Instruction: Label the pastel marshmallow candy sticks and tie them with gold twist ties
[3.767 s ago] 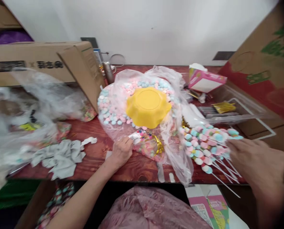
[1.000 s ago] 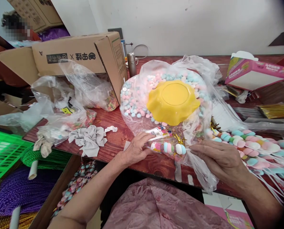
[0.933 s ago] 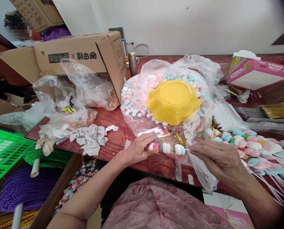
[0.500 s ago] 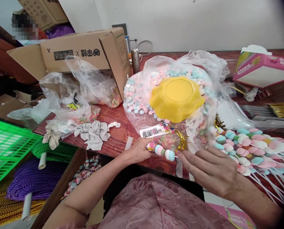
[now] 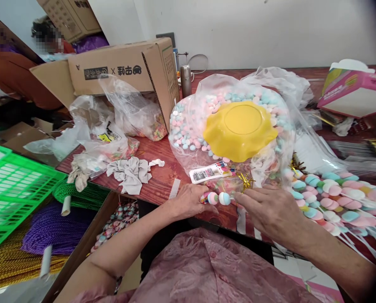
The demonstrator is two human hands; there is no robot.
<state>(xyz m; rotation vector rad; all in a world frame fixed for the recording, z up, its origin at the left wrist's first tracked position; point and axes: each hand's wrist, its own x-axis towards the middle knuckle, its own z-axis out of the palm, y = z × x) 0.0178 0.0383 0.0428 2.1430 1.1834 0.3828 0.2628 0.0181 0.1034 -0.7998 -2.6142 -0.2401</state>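
Note:
Between my hands, over the front edge of the red wooden table (image 5: 162,185), is a marshmallow skewer (image 5: 218,198) with pink, white and blue pieces. My left hand (image 5: 190,201) grips its left end. My right hand (image 5: 270,210) pinches its right end at the stick. Just behind lie a small printed label (image 5: 210,172) and gold twist ties (image 5: 245,181). A clear bag of pastel marshmallows (image 5: 188,130) carries an upturned yellow bowl (image 5: 240,130).
Finished skewers (image 5: 333,195) are piled at the right. A cardboard box (image 5: 124,71), crumpled plastic bags (image 5: 112,126) and a grey cloth (image 5: 131,172) sit at the left. A green crate (image 5: 14,185) stands low left, a pink box (image 5: 355,90) far right. Another person (image 5: 23,71) is at the far left.
My right hand left the skewer pile and came to the centre. Both hands now hold one skewer, drawn nearer the table's front edge. The camera swung left.

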